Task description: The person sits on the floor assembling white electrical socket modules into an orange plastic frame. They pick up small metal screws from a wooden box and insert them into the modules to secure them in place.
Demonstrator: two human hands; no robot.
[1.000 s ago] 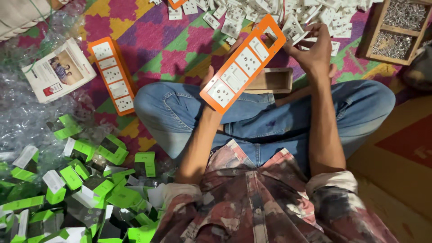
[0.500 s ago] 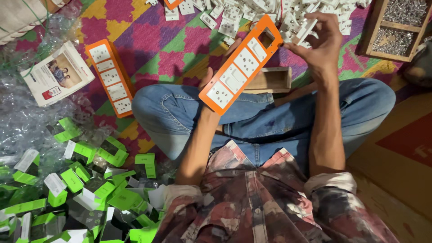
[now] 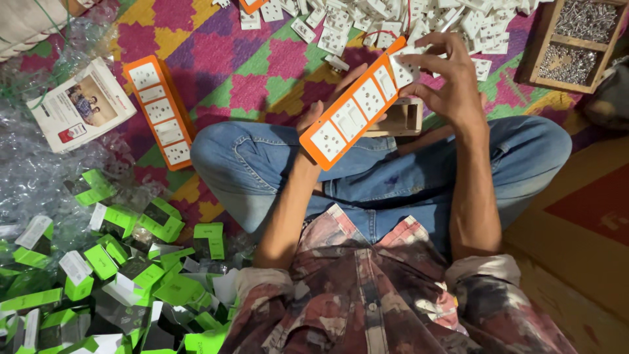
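Note:
I sit cross-legged in blue jeans and hold an orange power-strip panel (image 3: 354,111) with white socket modules, tilted up over my lap. My left hand (image 3: 321,108) grips it from behind, fingers showing above its edge. My right hand (image 3: 445,82) is at the panel's far end, fingers closed on a white socket module (image 3: 401,67) sitting in the last slot. A small wooden box (image 3: 403,118) lies on my leg just behind the panel.
A second orange socket panel (image 3: 160,110) lies on the patterned mat at left. Loose white socket modules (image 3: 367,19) are heaped ahead. A wooden tray of screws (image 3: 576,39) stands top right. Green-and-white boxes (image 3: 111,262) and a white leaflet (image 3: 82,105) lie on clear plastic wrap at left.
My right hand came back from the pile of white modules to the panel's far end with a module in its fingers. The panel stayed tilted in my left hand.

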